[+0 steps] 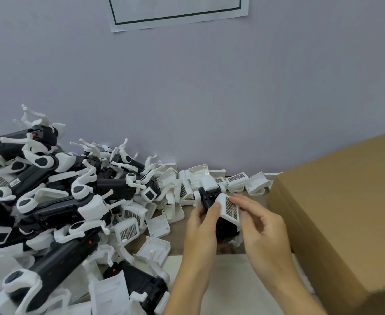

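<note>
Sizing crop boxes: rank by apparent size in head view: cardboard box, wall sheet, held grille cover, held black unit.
1. cardboard box, near, cropped by the frame
2. wall sheet, top cropped
3. grille cover and black unit: alike, unit mostly hidden, so unranked

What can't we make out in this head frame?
Head view only.
Black body: lower half hidden by the left hand and right hand.
White grille cover: clipped on or loose, joint hidden behind the fingers.
Wall sheet: cut off by the top edge, nothing legible.
Cardboard box: cut by the right edge, inside unseen.
Labels on piled units: too small and blurred.
</note>
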The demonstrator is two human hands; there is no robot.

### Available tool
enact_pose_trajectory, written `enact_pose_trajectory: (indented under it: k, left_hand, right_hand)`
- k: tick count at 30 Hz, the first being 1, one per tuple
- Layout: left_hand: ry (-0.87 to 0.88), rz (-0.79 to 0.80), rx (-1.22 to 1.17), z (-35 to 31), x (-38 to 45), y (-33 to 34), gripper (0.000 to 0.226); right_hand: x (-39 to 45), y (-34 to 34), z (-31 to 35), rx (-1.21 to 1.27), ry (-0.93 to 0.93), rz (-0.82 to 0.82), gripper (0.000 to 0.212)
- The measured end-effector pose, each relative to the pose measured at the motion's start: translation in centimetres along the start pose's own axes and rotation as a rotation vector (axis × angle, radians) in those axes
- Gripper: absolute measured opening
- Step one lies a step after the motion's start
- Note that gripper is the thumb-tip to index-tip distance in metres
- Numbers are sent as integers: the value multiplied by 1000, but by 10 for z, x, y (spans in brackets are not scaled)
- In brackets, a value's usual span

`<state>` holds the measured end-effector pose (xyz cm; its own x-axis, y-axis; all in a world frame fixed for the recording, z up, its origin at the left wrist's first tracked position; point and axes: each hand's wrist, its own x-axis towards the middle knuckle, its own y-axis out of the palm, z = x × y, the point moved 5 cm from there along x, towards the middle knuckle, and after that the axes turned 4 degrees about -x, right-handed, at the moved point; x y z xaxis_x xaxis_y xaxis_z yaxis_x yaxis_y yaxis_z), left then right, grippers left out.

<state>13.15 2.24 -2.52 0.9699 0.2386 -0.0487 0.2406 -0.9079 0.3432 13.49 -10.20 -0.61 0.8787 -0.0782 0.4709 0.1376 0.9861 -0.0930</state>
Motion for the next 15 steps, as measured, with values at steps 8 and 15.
enact_pose_trajectory:
  k: [8,15]
  left_hand:
    - [40,9,47,-3,-2,1,19]
    - [61,-60,93,-6,-2,-2,23]
  right_hand:
    - [-2,4,-4,-89,66,3,31]
    - [-1,0,-2,-40,73,-51,44]
